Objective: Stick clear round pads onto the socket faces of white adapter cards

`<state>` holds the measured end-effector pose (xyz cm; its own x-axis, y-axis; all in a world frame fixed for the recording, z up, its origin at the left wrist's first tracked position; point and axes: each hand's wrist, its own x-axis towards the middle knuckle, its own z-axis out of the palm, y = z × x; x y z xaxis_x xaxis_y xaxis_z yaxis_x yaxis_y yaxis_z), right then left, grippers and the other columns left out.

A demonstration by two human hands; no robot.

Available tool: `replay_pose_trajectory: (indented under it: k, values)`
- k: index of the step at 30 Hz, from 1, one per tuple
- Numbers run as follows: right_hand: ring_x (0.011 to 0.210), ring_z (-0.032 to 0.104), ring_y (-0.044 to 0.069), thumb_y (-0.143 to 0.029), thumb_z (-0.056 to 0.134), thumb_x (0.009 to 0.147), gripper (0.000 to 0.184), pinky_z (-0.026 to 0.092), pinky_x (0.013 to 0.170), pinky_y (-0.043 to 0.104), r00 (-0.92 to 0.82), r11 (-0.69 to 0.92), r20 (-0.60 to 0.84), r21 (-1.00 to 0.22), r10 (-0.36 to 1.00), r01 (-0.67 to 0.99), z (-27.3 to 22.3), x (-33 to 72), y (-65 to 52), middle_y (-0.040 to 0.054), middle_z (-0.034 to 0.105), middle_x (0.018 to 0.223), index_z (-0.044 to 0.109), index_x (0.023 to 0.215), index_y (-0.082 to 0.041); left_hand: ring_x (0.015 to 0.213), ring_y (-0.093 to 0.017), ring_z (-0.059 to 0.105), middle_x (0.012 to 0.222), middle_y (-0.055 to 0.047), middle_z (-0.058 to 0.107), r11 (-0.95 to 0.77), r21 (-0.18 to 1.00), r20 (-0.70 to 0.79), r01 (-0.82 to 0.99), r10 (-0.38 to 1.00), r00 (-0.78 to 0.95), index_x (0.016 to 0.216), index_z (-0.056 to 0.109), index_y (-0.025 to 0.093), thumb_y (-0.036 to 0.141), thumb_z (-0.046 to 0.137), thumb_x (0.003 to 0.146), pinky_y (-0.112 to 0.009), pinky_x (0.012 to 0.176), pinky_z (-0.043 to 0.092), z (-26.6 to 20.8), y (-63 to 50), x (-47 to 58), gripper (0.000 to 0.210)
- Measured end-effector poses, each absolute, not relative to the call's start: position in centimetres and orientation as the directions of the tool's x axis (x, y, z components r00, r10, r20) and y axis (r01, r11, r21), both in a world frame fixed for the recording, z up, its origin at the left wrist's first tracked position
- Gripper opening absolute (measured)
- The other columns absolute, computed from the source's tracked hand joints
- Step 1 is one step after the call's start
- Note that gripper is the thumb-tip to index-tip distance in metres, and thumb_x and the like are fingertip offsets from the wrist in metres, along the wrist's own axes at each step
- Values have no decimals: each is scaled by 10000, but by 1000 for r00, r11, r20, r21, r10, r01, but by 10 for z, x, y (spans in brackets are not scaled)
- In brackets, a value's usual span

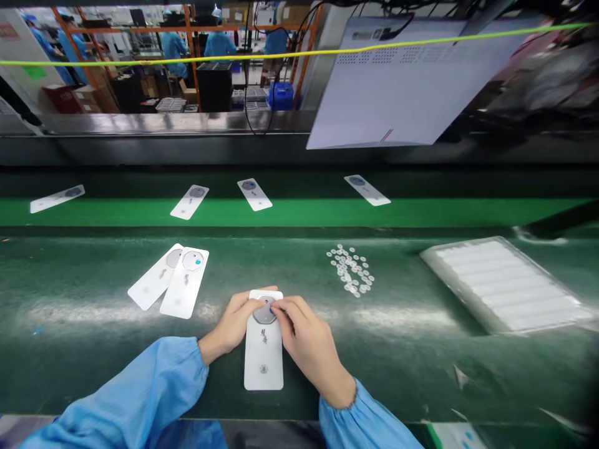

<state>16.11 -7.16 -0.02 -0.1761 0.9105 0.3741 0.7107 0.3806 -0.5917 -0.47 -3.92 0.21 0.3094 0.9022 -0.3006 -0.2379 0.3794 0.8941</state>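
Observation:
A white phone-back-shaped panel [263,368] with a grey round-cornered camera area and dark printed characters stands in front of me, its long side toward my body. My left hand [234,321] grips its upper left edge, thumb on the grey area. At that area's right side, the thumb and forefinger of my right hand [309,343] are pinched together by a small blue spot; whether a blue film piece is between them is too small to be sure. Two similar panels [182,299] overlap to the left. Small clear round pieces [352,271] lie scattered to the right.
Several more panels, one of them a panel [255,196] near the middle, lie along the bright green belt [304,213] beyond the bench. A plastic-wrapped white tray [508,284] sits at right. A white sheet [374,93] hangs above, with a yellow cord [210,59] across.

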Motion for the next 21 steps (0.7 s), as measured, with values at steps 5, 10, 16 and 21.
replay_pose_trajectory:
  k: [5, 10, 16, 21]
  values:
    - [777, 633, 187, -327, 435, 1018, 252, 498, 633, 268, -26, 234, 257, -829, 966, 508, 1, 152, -65, 68, 655, 904, 626, 903, -209, 1069, -291, 682, 1136, -99, 768, 389, 889, -325, -242, 908, 266, 1181, 752, 144, 347, 718, 772, -337, 907, 500, 0, -36, -3, 457]
    - [671, 610, 184, -513, 646, 895, 324, 498, 592, 279, 168, -10, 17, -987, 986, 160, 17, 192, -74, 38, 645, 744, 668, 887, -190, 976, -309, 726, 1022, -134, 790, 475, 806, -388, -353, 874, 292, 1220, 712, 111, 373, 773, 718, -364, 852, 534, 2, -35, -1, 570]
    - [675, 643, 236, -521, 834, 645, 401, 518, 567, 350, 802, -194, -47, -977, 595, 86, -2, 364, -170, 77, 718, 821, 740, 912, -236, 966, -334, 739, 1039, -172, 783, 534, 753, -448, -385, 844, 293, 1234, 692, 85, 372, 832, 662, -334, 752, 550, 9, -34, -1, 654]
    - [583, 632, 337, -481, 724, 583, 217, 459, 499, 461, 870, -562, -40, -778, 491, 282, -38, 465, -249, 126, 610, 590, 672, 600, -271, 1036, -355, 723, 1073, -181, 776, 556, 758, -470, -341, 828, 306, 1292, 666, 81, 382, 828, 686, -347, 786, 561, 12, -31, -1, 696]
